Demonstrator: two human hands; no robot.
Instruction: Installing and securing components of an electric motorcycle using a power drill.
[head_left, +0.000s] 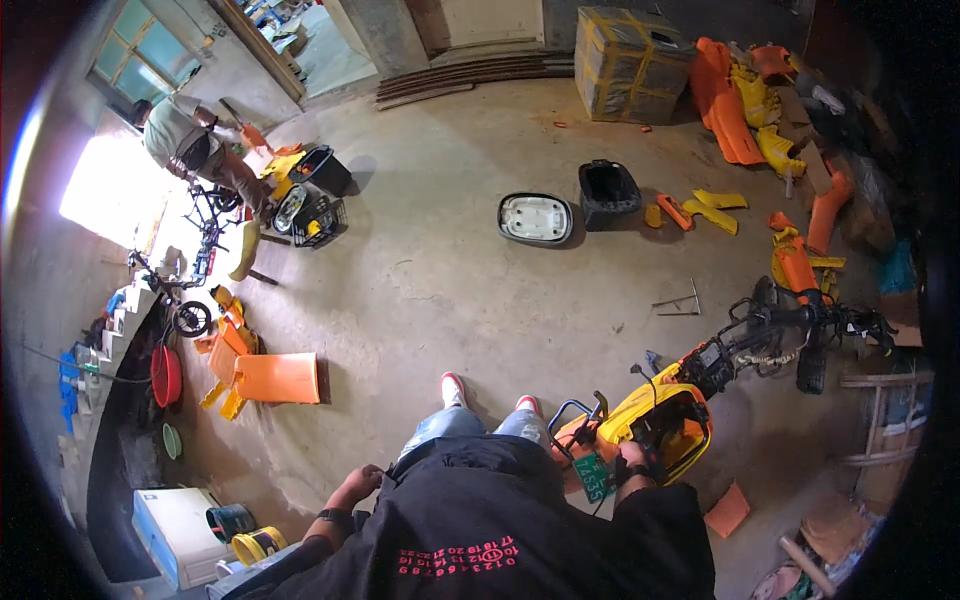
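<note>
At my right stands a partly stripped electric scooter (640, 412) with a yellow rear body, a black frame and a green plate (593, 477) at its tail. My right hand (632, 456) is closed at the rear of that body, above the plate; what its fingers grip is hidden. A black looped rail (575, 408) and a dark cable rise beside the seat opening. My left hand (364, 484) is beside the hem of my black shirt, away from the scooter. Its fingers are curled in, with nothing visible in them.
A white-lined seat bucket (535, 218) and a black box (608, 195) stand on the concrete floor ahead. Orange panels (278, 378) lie at left; more orange and yellow panels (725, 100) are heaped far right. Another person (190, 140) bends by a stripped scooter (203, 240).
</note>
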